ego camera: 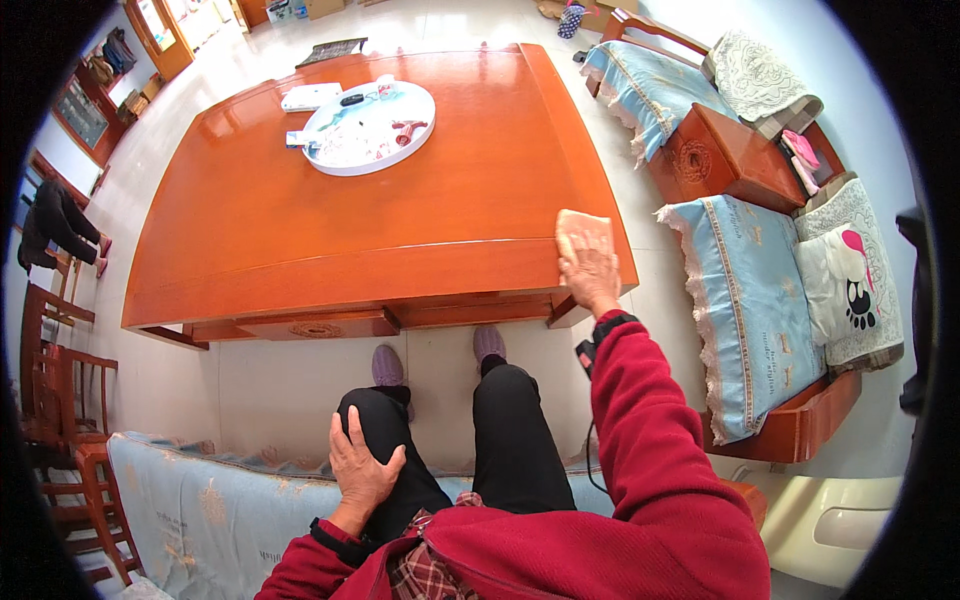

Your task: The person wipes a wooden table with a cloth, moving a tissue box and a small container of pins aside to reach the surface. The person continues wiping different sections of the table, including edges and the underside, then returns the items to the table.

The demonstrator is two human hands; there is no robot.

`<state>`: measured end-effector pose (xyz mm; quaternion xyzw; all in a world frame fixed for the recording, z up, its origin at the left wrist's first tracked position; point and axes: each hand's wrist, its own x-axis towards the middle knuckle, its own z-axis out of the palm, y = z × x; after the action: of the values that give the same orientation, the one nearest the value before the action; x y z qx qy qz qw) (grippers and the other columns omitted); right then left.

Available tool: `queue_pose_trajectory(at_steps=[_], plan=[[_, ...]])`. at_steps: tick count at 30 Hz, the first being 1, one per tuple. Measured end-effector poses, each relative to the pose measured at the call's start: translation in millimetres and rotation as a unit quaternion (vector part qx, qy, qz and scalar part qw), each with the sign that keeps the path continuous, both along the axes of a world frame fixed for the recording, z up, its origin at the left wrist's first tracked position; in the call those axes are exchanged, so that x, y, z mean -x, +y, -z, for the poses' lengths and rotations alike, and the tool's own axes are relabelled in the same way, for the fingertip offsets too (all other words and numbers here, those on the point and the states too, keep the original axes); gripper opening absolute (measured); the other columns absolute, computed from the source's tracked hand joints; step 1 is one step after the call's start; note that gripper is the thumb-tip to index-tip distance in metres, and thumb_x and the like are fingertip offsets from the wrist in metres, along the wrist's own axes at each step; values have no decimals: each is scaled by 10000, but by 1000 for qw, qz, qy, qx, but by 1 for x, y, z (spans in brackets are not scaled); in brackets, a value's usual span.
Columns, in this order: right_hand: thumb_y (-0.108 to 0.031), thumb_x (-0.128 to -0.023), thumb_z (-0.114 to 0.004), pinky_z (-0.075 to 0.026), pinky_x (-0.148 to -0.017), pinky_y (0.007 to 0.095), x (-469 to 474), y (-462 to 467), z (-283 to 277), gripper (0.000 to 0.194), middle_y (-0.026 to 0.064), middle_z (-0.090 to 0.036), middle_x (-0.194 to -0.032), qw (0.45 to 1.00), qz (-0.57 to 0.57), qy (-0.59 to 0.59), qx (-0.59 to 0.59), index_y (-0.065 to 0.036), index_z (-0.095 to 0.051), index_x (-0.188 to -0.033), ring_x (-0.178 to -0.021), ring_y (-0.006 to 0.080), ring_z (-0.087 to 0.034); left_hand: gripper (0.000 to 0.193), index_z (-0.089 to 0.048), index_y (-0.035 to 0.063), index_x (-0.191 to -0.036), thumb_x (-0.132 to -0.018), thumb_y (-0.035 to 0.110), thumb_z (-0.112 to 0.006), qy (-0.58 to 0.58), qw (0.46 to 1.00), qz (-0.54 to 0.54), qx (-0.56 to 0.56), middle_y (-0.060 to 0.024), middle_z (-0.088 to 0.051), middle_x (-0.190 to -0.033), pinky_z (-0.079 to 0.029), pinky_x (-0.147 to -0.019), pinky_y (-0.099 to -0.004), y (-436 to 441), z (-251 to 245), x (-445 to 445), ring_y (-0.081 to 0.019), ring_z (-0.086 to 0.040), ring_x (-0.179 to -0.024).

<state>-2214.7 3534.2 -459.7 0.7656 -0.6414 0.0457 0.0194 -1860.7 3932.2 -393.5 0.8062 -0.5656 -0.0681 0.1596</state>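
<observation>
A folded orange-pink cloth [586, 225] lies on the near right corner of a glossy reddish-brown wooden table [375, 210]. My right hand [591, 270] is laid over the cloth's near part, fingers pointing away from me. On my left knee rests my left hand [362, 465], its fingers spread and nothing in it. Toward the table's far side stands a round white tray [360, 166] with a dark oval item [351, 99], a red-and-white item [405, 135] and other small things.
A white flat box [311, 97] lies beside the tray. Sofa seats with blue covers [757, 300] stand to the right, a wooden side cabinet [720, 157] between them. Wooden chairs [82, 390] and another person [60, 225] are at the left. I sit on a blue-covered seat [217, 510].
</observation>
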Motion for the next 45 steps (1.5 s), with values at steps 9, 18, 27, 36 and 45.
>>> queue_pose_trajectory(at_steps=[9, 18, 27, 36, 45], plan=[[-478, -1020, -459, -213, -1219, 567, 63, -12, 8, 644, 66, -266, -1679, 991, 131, -27, 26, -258, -316, -1609, -1559, 347, -158, 1076, -246, 90, -1595, -737, 380, -827, 13, 999, -29, -11, -282, -315, -1534, -387, -1114, -534, -1, -6, -1, -471, -409, -1363], [-511, -999, -463, -123, -1227, 640, -28, 13, 5, 688, 6, -220, -1700, 999, 28, 0, 22, -310, -262, -1626, -1565, 320, -146, 1052, -274, 84, -1574, -736, 426, -810, 16, 1000, -22, -4, -301, -321, -1518, -390, -1080, -570, 3, -4, -1, -486, -386, -1364], [-490, -997, -460, -179, -1190, 625, -195, 23, -1, 616, 49, -335, -1613, 953, -275, 79, 103, -250, -400, -1561, -1503, 319, -242, 1062, -284, 63, -1566, -726, 446, -810, 4, 1000, -21, -9, -317, -326, -1511, -382, -1099, -573, 4, -3, -4, -500, -387, -1362], [-629, -996, -360, -79, -1248, 598, -347, 33, -49, 722, 15, -202, -1713, 919, -370, -10, -135, -312, -241, -1635, -1592, 330, -69, 1071, -297, 73, -1561, -714, 483, -809, 27, 999, -22, -20, -315, -314, -1516, -390, -1047, -585, 2, -6, -5, -496, -384, -1354], [-589, -1016, -351, -167, -1227, 590, -322, -114, -33, 659, 70, -308, -1662, 945, -317, 63, -50, -273, -348, -1594, -1571, 324, -159, 1045, -330, 89, -1577, -749, 498, -820, 8, 1000, -19, -7, -313, -385, -1506, -424, -1063, -581, -5, -6, -7, -513, -440, -1324]])
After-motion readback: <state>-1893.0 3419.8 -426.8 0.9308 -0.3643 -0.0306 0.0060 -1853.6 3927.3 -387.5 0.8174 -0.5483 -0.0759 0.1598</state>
